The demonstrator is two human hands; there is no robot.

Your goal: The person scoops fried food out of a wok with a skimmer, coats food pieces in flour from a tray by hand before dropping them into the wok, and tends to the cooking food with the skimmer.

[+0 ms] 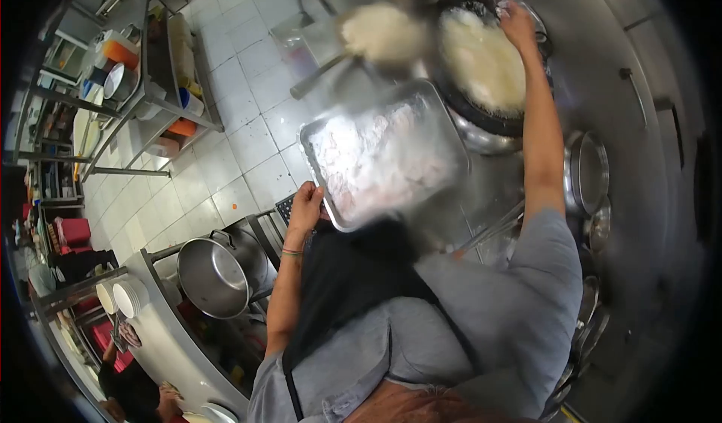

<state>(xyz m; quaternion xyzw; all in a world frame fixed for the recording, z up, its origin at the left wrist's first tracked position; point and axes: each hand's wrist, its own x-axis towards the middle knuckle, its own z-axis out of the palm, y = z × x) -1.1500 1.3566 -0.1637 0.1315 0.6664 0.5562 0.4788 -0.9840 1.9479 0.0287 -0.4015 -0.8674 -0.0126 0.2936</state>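
My left hand (306, 206) grips the near left corner of a rectangular metal tray (455, 141). White flour (368, 141) fills much of the tray, with pinkish pieces partly covered in it. My right hand (519, 26) is stretched out over the far right rim of a dark wok (451, 96). Its fingers are closed, with something whitish at the fingertips that is too small to name. Pale, foaming oil (485, 62) bubbles in the wok, and any food in it is hidden by the foam.
Left of the wok is a blurred pale mass (383, 33), apparently in a strainer. Metal pots (587, 171) line the right side. A big steel pot (214, 276) stands at lower left, near stacked white bowls (131, 297). Another person's hand (169, 402) is at the lower-left counter.
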